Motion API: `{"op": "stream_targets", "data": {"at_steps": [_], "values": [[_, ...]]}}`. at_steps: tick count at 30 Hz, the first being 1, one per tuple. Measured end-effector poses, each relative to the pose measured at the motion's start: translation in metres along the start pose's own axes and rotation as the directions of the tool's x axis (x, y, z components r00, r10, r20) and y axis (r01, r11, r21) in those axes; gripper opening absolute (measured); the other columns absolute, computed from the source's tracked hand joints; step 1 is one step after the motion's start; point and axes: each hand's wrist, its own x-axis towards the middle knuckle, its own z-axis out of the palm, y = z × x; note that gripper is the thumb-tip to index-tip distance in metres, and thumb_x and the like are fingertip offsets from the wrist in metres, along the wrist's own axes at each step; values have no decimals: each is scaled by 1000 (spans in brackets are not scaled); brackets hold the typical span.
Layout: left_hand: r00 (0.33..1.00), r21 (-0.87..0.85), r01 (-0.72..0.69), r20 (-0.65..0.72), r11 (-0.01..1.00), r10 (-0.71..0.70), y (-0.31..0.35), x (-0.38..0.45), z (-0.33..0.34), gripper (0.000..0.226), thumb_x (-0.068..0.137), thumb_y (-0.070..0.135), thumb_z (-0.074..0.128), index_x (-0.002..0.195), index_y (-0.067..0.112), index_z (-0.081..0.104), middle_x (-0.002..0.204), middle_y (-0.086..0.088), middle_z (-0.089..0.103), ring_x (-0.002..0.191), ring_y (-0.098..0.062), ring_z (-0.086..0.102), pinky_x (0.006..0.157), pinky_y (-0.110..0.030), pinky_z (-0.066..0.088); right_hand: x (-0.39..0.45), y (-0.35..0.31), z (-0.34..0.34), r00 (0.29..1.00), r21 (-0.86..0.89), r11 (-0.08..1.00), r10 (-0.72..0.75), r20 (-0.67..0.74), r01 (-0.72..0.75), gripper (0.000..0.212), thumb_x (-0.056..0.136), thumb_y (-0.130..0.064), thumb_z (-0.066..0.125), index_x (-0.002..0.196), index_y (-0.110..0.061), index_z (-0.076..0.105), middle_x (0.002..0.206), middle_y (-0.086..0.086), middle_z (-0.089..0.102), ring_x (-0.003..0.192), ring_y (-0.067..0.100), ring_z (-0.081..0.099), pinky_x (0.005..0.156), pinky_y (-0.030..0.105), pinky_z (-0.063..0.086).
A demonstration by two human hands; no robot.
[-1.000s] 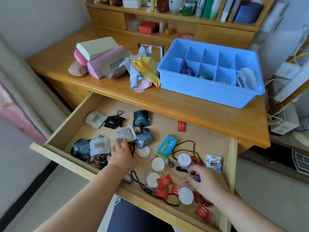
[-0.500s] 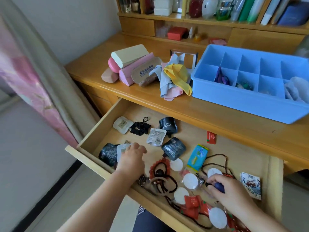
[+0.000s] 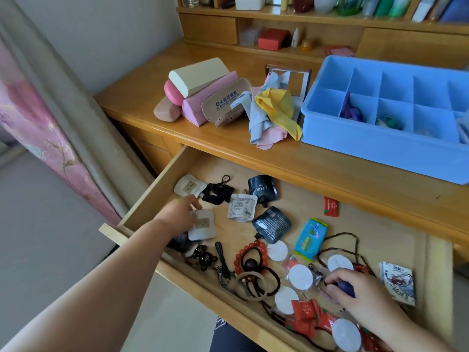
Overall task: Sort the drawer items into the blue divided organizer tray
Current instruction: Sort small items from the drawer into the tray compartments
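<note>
Blue organizer tray [image 3: 375, 146] sits far right on the desk. Left hand [image 3: 177, 217] has advanced from the hair ties to the white pouch [image 3: 203, 224], fingers loosely extended, gripping nothing. Right hand [image 3: 355, 293] still pinches a dark blue item [image 3: 346, 287]; transfer pending.

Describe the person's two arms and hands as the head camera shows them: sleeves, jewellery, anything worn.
Both forearms are bare as far as the frame shows: no sleeve or cuff reaches into view. The left hand and the right hand wear no gloves, and no watch or bracelet shows at either wrist. No ring is visible, though the left hand's fingers are blurred and the right hand's are partly hidden.
</note>
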Motion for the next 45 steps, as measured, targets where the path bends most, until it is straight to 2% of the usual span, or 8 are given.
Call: {"op": "stream_targets", "data": {"at_steps": [9, 12, 16, 23, 27, 31, 38, 45], "values": [[979, -773, 167, 59, 613, -193, -4, -2, -28, 32, 94, 0, 49, 124, 9, 52, 80, -13, 67, 60, -16, 67, 59, -25, 59, -2, 4, -3, 999, 24, 999, 29, -26, -29, 23, 79, -20, 73, 74, -40, 65, 75, -4, 70, 72, 7, 63, 70, 31, 52], [987, -220, 152, 86, 964, -136, -12, -5, -25, 58, 88, 19, 62, 141, 16, 37, 118, -9, 60, 99, -21, 62, 83, -31, 53, -2, 4, -5, 999, 27, 999, 24, -45, -23, 24, 79, -20, 73, 74, -42, 64, 73, -5, 69, 71, 8, 63, 69, 33, 53], [976, 381, 115, 131, 918, -177, -17, -18, 4, 95, 68, 53, 77, 140, 18, 28, 134, -9, 40, 114, -24, 50, 91, -34, 48, -2, 5, -7, 996, 42, 999, 28, -86, -24, 28, 80, -20, 72, 73, -44, 62, 74, -8, 69, 72, 6, 63, 69, 32, 53], [975, 195, -24, 220, 980, -20, -19, -14, -5, 30, 77, 50, 71, 89, 26, 58, 89, 1, 62, 80, -14, 59, 63, -26, 44, 2, 16, -29, 940, -208, 963, 95, -328, -170, 10, 83, -29, 65, 84, -39, 66, 55, -16, 56, 53, 2, 52, 45, 21, 33], [1000, -323, 0, -28, 946, -10, -31, -13, -23, 8, 88, 42, 61, 91, 34, 59, 82, 3, 69, 71, -11, 67, 59, -23, 47, 9, 27, -45, 947, -304, 935, 83, -310, -181, 24, 90, -25, 56, 110, -34, 64, 100, -10, 68, 75, 16, 62, 57, 24, 43], [988, -583, 128, 4, 802, -155, -29, -8, -13, 17, 94, 28, 57, 107, 17, 61, 90, -7, 70, 74, -17, 68, 60, -25, 51, 14, 31, -54, 977, -514, 832, 190, -94, -211, 59, 83, -46, 63, 137, -36, 41, 132, -6, 44, 107, 14, 57, 77, 25, 48], [894, -159, -58, -447, 986, -20, 7, -22, 21, 51, 88, 13, 57, 137, 14, 43, 139, -14, 39, 128, -31, 39, 103, -44, 38, 14, 21, -55, 963, -668, 720, 270, 20, -188, 43, 75, -53, 68, 103, -27, 49, 111, -4, 49, 93, 17, 59, 66, 26, 41], [872, 205, -461, -74, 864, 483, 83, -40, 76, 70, 87, 34, 59, 147, 33, 23, 158, -2, 11, 145, -25, 9, 117, -45, 13, 0, 26, -52, 965, -642, 761, 227, 128, -94, 37, 75, -58, 64, 73, -28, 42, 80, -13, 51, 76, 12, 53, 50, 24, 30]]}}
